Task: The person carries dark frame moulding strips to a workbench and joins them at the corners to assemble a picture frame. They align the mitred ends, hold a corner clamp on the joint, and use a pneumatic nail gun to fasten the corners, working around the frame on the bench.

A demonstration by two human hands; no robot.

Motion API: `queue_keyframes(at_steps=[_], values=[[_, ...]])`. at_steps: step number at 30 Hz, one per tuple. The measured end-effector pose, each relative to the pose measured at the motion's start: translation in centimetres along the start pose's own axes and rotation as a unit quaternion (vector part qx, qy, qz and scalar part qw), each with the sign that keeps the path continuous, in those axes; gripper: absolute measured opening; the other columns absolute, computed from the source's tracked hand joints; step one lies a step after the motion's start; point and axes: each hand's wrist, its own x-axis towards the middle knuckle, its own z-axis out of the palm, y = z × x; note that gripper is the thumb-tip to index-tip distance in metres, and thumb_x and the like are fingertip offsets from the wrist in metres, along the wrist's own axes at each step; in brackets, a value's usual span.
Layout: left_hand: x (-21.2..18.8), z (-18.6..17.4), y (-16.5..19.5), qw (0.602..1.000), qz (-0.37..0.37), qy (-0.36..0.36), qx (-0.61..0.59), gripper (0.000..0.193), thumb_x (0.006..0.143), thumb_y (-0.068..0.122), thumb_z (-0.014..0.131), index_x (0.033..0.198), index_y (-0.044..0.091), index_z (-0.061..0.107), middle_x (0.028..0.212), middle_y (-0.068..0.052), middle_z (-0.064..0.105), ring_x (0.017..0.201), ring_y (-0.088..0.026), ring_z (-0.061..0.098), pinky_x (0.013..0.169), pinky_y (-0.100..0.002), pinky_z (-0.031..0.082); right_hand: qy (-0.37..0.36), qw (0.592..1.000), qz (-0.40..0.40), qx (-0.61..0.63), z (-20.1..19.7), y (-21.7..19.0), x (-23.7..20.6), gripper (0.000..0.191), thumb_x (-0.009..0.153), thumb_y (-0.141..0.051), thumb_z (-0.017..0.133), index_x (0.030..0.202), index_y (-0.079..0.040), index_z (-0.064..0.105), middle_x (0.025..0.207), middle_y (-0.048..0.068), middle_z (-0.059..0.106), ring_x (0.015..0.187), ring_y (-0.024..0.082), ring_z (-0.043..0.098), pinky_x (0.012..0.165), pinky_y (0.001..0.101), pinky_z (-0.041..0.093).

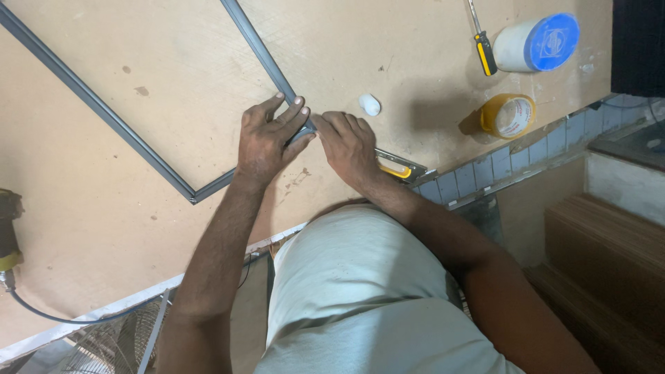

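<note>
The grey metal frame (pixel 138 142) lies flat on the brown board worktop (pixel 104 221). Its bars form an angular outline: one long bar runs from the upper left edge down to a mitred corner at lower centre-left, a short bar rises from that corner toward the hands, and another bar descends from the top centre to meet it there. The junction of these last two bars sits directly beneath both hands.

The left hand (pixel 267 142) rests on top of that corner, fingers extended and pressed down flat over the bar, fingertips pointing up and right along the descending bar. It is clamping the frame to the board rather than pinching it. The right hand (pixel 350 149) lies just beside it, touching or nearly touching, fingers curled against the outer side of the same corner. Whether it grips a small part there cannot be determined; the fingers hide the joint.

The frame's bulk extends left and upward from the grip, so the left hand is the nearer to its body.

Partly under the right wrist lies a yellow-and-metal hand tool (pixel 402 168). A small white piece (pixel 370 104) lies near, above the right hand. Well apart at upper right: a screwdriver (pixel 483 48), a white tub with blue lid (pixel 537 43), and a tape roll (pixel 509 116). A power tool with cord (pixel 8 235) sits at the left edge.
</note>
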Motion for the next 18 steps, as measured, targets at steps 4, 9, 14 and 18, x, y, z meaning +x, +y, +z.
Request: queue_keyframes(at_steps=[4, 9, 14, 18], values=[[0.1, -0.1, 0.0, 1.0, 0.014, 0.012, 0.012, 0.045, 0.094, 0.046, 0.082, 0.126, 0.016, 0.077, 0.127, 0.004, 0.076, 0.136, -0.021, 0.053, 0.108, -0.04, 0.042, -0.007, 1.0, -0.008, -0.013, -0.1, -0.1, 0.2, 0.024, 0.093, -0.005, 0.072, 0.117, -0.01, 0.072, 0.105, 0.0, 0.064, 0.092, 0.019, 0.062, 0.075, 0.0368, 0.046], [0.1, -0.3, -0.2, 1.0, 0.011, 0.014, -0.006, 0.043, 0.094, 0.045, 0.082, 0.126, 0.016, 0.077, 0.129, 0.003, 0.076, 0.135, -0.02, 0.053, 0.106, -0.04, 0.044, 0.005, 1.0, -0.016, -0.005, 0.0, -0.3, 0.3, 0.025, 0.09, -0.006, 0.073, 0.114, -0.007, 0.072, 0.104, 0.002, 0.063, 0.091, 0.02, 0.063, 0.073, 0.0376, 0.047], [-0.4, -0.4, -0.6, 0.999, 0.019, 0.027, 0.006, 0.045, 0.093, 0.046, 0.082, 0.125, 0.015, 0.078, 0.125, 0.006, 0.076, 0.136, -0.021, 0.053, 0.106, -0.042, 0.045, 0.056, 0.997, -0.039, 0.028, -1.5, 0.4, -2.7, 0.024, 0.095, -0.007, 0.077, 0.116, -0.007, 0.065, 0.109, 0.004, 0.062, 0.093, 0.024, 0.065, 0.08, 0.0372, 0.052], [-1.0, -0.7, -1.1, 0.998, 0.024, 0.048, 0.023, 0.045, 0.091, 0.046, 0.082, 0.124, 0.016, 0.078, 0.126, 0.006, 0.077, 0.135, -0.021, 0.053, 0.107, -0.043, 0.045, 0.113, 0.971, 0.208, 0.031, -2.7, 1.1, -4.2, 0.041, 0.086, -0.021, 0.09, 0.107, -0.001, 0.062, 0.1, 0.014, 0.06, 0.078, 0.028, 0.058, 0.069, 0.0387, 0.046]])
